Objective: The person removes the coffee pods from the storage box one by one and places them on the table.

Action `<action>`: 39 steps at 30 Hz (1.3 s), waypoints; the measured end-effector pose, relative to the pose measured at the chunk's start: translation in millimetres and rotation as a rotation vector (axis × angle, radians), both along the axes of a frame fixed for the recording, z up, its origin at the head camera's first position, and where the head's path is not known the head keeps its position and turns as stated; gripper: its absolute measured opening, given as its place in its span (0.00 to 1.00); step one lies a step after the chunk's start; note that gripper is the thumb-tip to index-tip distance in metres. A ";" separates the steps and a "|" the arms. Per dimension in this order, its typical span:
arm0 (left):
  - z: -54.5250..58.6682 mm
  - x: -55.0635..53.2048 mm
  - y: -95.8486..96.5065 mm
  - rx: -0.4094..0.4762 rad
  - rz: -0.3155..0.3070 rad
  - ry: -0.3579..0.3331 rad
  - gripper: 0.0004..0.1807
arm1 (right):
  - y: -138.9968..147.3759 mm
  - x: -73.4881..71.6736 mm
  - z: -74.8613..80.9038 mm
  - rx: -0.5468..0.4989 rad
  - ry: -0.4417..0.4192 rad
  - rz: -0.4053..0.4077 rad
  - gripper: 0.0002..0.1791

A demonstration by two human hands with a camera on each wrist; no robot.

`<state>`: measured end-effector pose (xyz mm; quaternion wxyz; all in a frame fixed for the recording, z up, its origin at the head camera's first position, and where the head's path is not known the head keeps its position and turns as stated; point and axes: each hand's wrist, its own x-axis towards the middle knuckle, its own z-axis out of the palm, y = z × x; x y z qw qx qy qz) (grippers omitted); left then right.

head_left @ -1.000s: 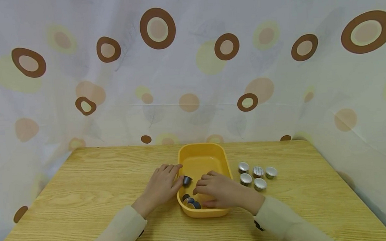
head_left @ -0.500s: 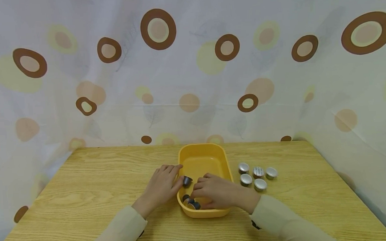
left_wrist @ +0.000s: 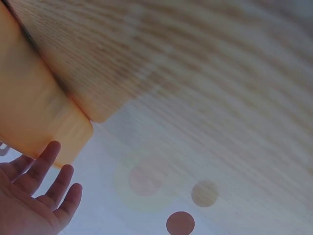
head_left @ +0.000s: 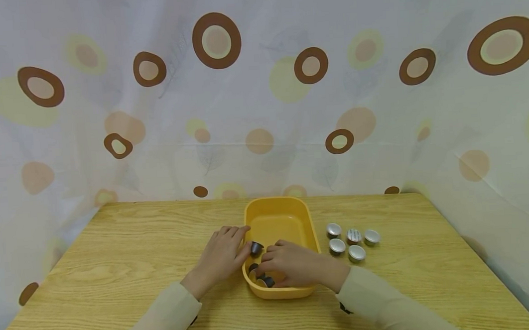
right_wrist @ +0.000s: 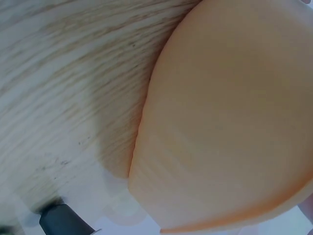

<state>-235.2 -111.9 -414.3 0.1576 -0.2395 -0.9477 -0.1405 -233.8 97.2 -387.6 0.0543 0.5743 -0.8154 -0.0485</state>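
Note:
In the head view my left hand [head_left: 221, 252] rests at the left rim of a yellow plastic tray [head_left: 314, 229]. Its thumb tip lies beside a dark coffee capsule [head_left: 256, 248] tipped over inside. The left wrist view has the fingers of this hand [left_wrist: 41, 191] spread loosely by the tray's outer wall [left_wrist: 54, 107]. My right hand [head_left: 294, 263] reaches over the tray, its fingertips right at several dark capsules [head_left: 268, 282] in the near left corner. Tray floor shows between its thumb and bent fingers. Those capsules are partly hidden by the fingers.
Right of the tray, several capsules with silver lids up [head_left: 356, 253] stand grouped on the wooden table [head_left: 139, 251]. One dark capsule [right_wrist: 66, 220] shows at the bottom of the right wrist view. A patterned curtain [head_left: 261, 95] hangs behind the table.
My right hand has moved left and slightly down inside the tray, its fingertips coming to the corner capsules. The left hand stays where it was.

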 end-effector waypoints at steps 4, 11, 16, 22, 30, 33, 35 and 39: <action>0.2 -0.2 0.3 -0.005 -0.002 0.008 0.22 | -0.8 -1.2 -2.4 0.001 0.009 0.012 0.23; 0.9 0.2 0.4 0.013 -0.003 0.006 0.22 | -1.9 -3.3 -6.2 0.003 0.003 0.006 0.21; 0.9 0.2 0.4 0.014 -0.003 0.005 0.22 | -2.7 -2.4 -5.4 0.003 0.012 0.005 0.20; 2.0 1.2 0.6 0.017 -0.008 0.011 0.22 | -2.5 -2.5 -6.7 0.006 0.013 0.003 0.20; 1.8 0.7 0.7 0.010 0.000 -0.001 0.22 | -1.9 -3.0 -6.5 0.022 -0.011 -0.019 0.18; 1.4 0.6 0.9 0.009 0.003 0.008 0.22 | -1.4 -2.5 -5.3 0.034 -0.044 -0.044 0.18; 0.7 0.2 1.0 0.007 0.004 0.021 0.21 | -0.8 -2.5 -4.7 0.038 -0.066 -0.060 0.18; -0.2 -0.3 0.8 0.003 0.007 0.027 0.22 | 0.4 -4.3 -6.3 0.034 -0.085 -0.071 0.18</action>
